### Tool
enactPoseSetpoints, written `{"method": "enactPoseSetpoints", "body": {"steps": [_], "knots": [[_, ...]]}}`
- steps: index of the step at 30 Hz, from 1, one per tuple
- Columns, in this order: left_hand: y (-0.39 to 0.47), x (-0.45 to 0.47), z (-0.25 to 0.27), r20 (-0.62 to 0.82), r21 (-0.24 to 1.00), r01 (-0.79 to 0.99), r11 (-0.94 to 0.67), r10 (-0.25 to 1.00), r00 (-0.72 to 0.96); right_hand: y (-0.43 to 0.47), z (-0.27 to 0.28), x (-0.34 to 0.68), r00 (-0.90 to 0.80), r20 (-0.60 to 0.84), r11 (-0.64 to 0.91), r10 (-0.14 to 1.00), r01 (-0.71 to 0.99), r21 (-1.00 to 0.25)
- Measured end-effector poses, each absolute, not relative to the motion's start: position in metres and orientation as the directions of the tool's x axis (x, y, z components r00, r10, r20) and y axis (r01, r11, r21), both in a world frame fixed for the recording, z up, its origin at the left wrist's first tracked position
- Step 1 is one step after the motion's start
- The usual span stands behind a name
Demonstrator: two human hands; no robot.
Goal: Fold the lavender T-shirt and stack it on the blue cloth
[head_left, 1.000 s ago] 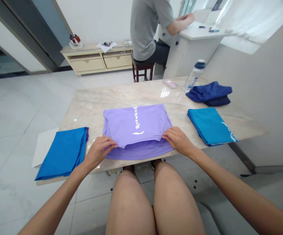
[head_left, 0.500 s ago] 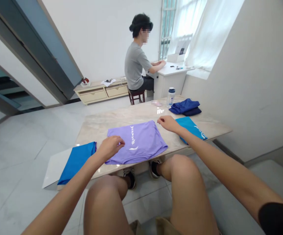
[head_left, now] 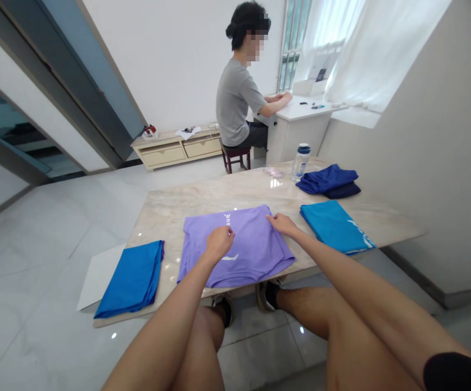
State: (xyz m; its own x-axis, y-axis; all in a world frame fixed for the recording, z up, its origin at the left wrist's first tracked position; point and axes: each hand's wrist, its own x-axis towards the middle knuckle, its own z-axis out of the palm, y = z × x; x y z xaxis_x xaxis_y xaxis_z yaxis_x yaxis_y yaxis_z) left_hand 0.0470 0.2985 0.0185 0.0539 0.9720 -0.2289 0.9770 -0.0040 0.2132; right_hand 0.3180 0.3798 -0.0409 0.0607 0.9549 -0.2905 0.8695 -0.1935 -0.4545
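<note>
A purple shirt [head_left: 252, 244] with white lettering lies folded nearly flat across the front of the marble-topped table [head_left: 178, 198]. My left hand [head_left: 220, 241] is over its middle and covers part of the lettering; the fingers are curled together and no cloth shows raised between them. At the shirt's upper right edge is my right hand [head_left: 283, 223], thumb and finger closed at the cloth. To the left a folded blue garment [head_left: 132, 279] rests at the table's end. A folded lighter blue garment [head_left: 333, 225] with white print lies to the right of my right hand.
Dark blue clothes [head_left: 329, 181] are heaped at the back right beside a clear water bottle [head_left: 300, 163] with a dark cap. Beyond, a person in a grey shirt [head_left: 237, 103] sits at a white desk [head_left: 296, 111]. A low cabinet [head_left: 166, 155] stands by the wall.
My left hand has moved right and in over the middle of the shirt. My right hand has come down to the shirt's right edge. The view has shifted slightly.
</note>
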Motion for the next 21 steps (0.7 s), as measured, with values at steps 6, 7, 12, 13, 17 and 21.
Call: {"method": "enactPoseSetpoints", "body": {"steps": [6,7,12,13,17,21], "knots": [[0.312,-0.017,-0.011,-0.166,0.146,0.982,0.118,0.982,-0.094,0.400,-0.061,0.324,0.115,-0.289,-0.224,0.950,0.899,-0.377],[0.311,-0.021,-0.012,-0.166,0.141,0.984,0.108,0.982,-0.084,0.401,-0.063,0.329,0.151,-0.273,-0.248,0.950,0.897,-0.366],[0.302,0.001,-0.003,-0.187,0.162,0.986,-0.042,0.980,0.073,0.392,-0.060,0.355,0.224,-0.314,-0.336,0.923,0.866,-0.371],[0.299,0.014,-0.002,-0.197,0.177,0.981,-0.078,0.974,0.113,0.389,-0.059,0.359,0.219,-0.336,-0.344,0.916,0.860,-0.377],[0.283,0.084,-0.002,-0.243,0.257,0.952,-0.166,0.942,0.230,0.370,-0.051,0.363,0.187,-0.441,-0.382,0.878,0.828,-0.411],[0.266,0.162,-0.004,-0.255,0.351,0.920,-0.173,0.928,0.271,0.351,-0.044,0.356,0.145,-0.547,-0.448,0.824,0.758,-0.474]]}}
